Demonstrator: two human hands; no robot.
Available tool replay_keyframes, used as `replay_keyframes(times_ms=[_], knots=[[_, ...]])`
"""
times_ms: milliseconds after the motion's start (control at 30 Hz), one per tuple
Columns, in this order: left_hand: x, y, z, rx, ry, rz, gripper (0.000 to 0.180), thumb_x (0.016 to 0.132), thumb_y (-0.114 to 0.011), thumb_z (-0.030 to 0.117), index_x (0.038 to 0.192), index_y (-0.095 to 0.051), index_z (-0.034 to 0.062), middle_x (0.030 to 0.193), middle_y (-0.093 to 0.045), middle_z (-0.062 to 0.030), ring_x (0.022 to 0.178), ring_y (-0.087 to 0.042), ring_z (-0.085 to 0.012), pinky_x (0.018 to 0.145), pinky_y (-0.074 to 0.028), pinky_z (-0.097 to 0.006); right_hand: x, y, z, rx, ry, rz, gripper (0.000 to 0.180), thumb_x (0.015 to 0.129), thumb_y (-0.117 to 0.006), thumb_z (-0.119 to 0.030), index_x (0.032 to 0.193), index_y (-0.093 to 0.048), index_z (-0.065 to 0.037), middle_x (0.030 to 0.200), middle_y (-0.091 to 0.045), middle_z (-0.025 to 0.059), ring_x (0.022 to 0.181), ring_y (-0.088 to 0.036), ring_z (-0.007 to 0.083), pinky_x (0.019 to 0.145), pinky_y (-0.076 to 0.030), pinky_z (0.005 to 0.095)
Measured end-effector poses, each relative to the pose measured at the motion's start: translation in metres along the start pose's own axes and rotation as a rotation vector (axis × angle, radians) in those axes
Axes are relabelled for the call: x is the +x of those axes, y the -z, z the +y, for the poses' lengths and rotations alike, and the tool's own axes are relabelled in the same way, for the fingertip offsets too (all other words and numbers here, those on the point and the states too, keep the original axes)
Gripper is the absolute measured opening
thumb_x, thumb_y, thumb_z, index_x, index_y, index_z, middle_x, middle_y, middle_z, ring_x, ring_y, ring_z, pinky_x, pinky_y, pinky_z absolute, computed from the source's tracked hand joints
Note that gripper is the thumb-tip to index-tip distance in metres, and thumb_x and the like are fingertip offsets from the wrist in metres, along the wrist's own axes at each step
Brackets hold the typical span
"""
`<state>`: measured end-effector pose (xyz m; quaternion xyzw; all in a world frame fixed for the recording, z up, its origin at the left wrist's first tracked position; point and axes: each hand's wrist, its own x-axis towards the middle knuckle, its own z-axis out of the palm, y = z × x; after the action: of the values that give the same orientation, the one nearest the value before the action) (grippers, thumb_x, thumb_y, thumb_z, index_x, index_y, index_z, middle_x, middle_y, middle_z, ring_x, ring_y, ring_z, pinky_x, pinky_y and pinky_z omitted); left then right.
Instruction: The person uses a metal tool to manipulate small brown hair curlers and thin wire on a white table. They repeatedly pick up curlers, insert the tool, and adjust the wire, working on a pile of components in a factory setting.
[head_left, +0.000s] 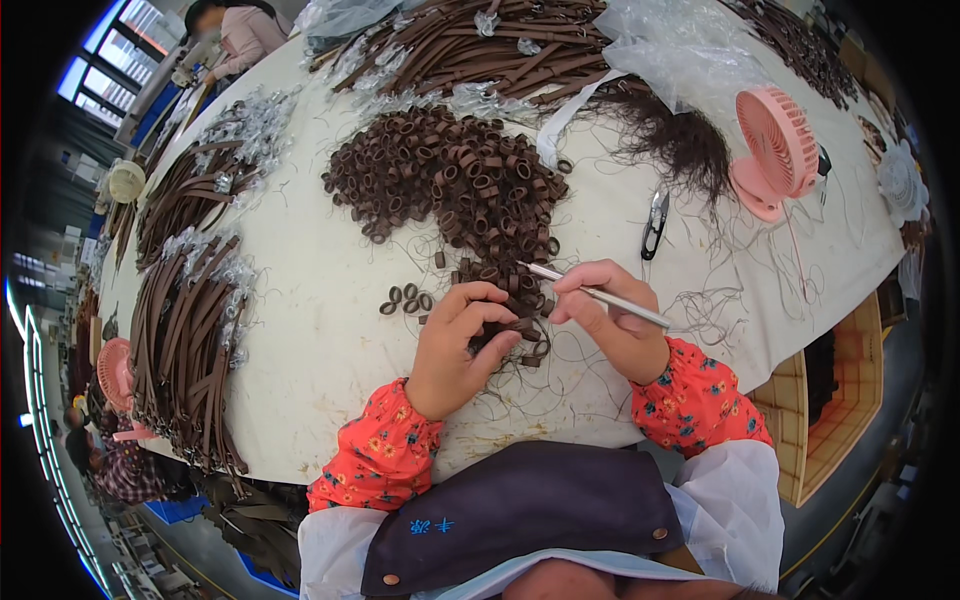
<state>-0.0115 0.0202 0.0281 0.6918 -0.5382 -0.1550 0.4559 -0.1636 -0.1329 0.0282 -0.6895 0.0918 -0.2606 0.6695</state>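
Observation:
A heap of small brown strap loops (440,165) lies on the pale table, trailing down toward my hands. My left hand (458,340) is curled at the heap's near end, with thumb and fingers bent round a brown loop (524,328); the fingertips partly hide it. In my right hand (622,318) is a slim silver pen-like tool (640,308), held between thumb and fingers. Its narrow tip points left at the loops near my left fingers. Several loose loops (411,291) lie just left of the heap, beyond my left hand.
Brown straps (185,350) are piled at the left, and more straps (480,50) with clear plastic wrap lie at the back. Black thread snips (655,225), a pink fan (775,145) and dark loose threads (680,140) are on the right. Another person (245,40) sits far left.

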Motion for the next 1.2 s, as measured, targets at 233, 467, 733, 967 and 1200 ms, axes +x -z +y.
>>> replay_keyframes(times_ms=[233,467,733,967,1200], knots=[[-0.013,-0.011,-0.008,-0.588,0.264,-0.034,0.016,0.085,-0.065,0.001,0.099,-0.059,-0.0009,0.095,-0.064,-0.0069,0.068,-0.057,-0.0067,0.06,-0.047,-0.02,0.005,-0.009,0.005,-0.343,0.317,-0.095,0.029,0.078,-0.069,-0.001,0.105,-0.059,-0.006,0.089,-0.063,0.0091,0.078,-0.063,0.0223,0.07,-0.05,0.0301],[-0.012,-0.019,-0.009,-0.72,0.205,-0.015,0.029,0.086,-0.063,0.001,0.113,-0.053,-0.0019,0.097,-0.065,-0.0096,0.073,-0.06,-0.0097,0.058,-0.05,-0.023,0.006,-0.009,0.005,-0.495,0.51,-0.049,0.033,0.073,-0.071,0.002,0.103,-0.06,-0.007,0.083,-0.06,0.0094,0.075,-0.061,0.0263,0.065,-0.051,0.0343],[-0.006,-0.016,0.007,-0.892,0.38,0.011,0.025,0.087,-0.064,0.004,0.109,-0.057,-0.0049,0.092,-0.066,-0.0089,0.071,-0.06,-0.0082,0.057,-0.05,-0.021,0.006,-0.009,0.007,-0.701,0.647,-0.04,0.036,0.067,-0.072,0.001,0.1,-0.06,-0.007,0.083,-0.057,0.0094,0.075,-0.059,0.0276,0.065,-0.051,0.0343],[-0.008,-0.009,-0.006,-0.494,0.293,-0.041,0.021,0.087,-0.063,0.002,0.108,-0.061,-0.003,0.085,-0.067,-0.006,0.069,-0.059,-0.0075,0.058,-0.048,-0.021,0.004,-0.011,0.011,-0.703,0.628,-0.031,0.034,0.066,-0.072,0.002,0.097,-0.06,-0.007,0.082,-0.057,0.0087,0.072,-0.058,0.0264,0.062,-0.05,0.0336],[-0.007,-0.016,-0.01,-0.559,0.135,0.018,0.012,0.092,-0.056,0.002,0.103,-0.058,-0.0013,0.092,-0.064,-0.0049,0.075,-0.059,-0.0075,0.064,-0.047,-0.021,0.004,-0.015,0.007,-0.56,0.486,-0.037,0.03,0.068,-0.071,0.001,0.095,-0.06,-0.008,0.08,-0.059,0.0074,0.071,-0.059,0.0256,0.06,-0.049,0.0333]])
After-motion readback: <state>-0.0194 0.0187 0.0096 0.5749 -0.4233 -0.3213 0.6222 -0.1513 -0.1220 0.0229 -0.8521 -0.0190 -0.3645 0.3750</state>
